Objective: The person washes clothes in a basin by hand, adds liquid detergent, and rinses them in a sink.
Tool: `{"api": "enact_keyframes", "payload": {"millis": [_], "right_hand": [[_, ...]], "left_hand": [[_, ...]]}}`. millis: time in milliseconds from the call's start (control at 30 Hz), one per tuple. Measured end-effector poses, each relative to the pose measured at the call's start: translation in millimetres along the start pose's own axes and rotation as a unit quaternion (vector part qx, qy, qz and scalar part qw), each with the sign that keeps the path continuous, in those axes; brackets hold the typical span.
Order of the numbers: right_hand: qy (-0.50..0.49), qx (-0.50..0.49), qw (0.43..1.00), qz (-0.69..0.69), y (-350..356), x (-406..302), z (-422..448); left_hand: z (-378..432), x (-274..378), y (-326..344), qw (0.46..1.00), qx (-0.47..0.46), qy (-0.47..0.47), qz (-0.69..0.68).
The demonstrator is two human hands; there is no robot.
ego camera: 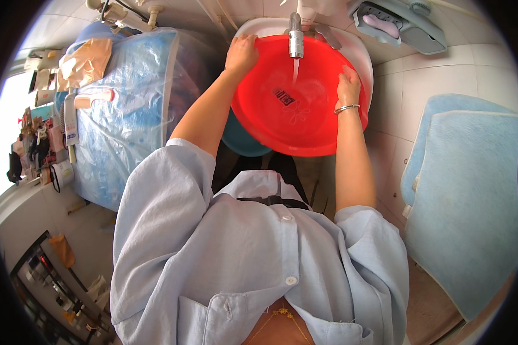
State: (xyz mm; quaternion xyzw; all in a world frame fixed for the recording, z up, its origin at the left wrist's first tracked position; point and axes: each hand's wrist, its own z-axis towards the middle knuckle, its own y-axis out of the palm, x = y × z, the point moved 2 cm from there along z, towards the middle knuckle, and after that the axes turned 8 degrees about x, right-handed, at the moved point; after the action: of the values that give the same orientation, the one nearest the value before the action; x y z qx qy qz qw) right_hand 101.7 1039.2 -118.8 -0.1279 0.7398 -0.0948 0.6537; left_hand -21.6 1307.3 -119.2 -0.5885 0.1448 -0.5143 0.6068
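A red plastic basin (263, 116) rests over the white sink (367, 58), beneath a metal faucet (296, 41). A stream of water (296, 69) falls from the spout into the basin. With my left hand (242, 51) I grip the rim at its far left. My right hand (349, 86) holds the right side of the basin, thumb on the inner wall; a silver bangle circles that wrist. Dark printed writing marks the basin's bottom. The fingers beneath the rim are hidden on both sides.
At left stands an appliance under a blue plastic cover (125, 116), with a hairbrush (95, 98) and a tan bag (85, 62) on it. A teal basin (246, 136) sits below. A grey soap holder (397, 26) and blue mats (470, 181) hang at right.
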Motion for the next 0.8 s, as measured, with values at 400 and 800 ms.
{"api": "enact_keyframes", "payload": {"millis": [400,800], "right_hand": [[0.051,-0.049,0.996,0.061,7,-11,-7],[0.097,-0.298,0.948,0.047,36,-7,-32]], "left_hand": [[-3,24,-16,0.983,0.001,0.087,-0.164],[-15,35,-1,0.986,-0.036,0.049,-0.158]]}}
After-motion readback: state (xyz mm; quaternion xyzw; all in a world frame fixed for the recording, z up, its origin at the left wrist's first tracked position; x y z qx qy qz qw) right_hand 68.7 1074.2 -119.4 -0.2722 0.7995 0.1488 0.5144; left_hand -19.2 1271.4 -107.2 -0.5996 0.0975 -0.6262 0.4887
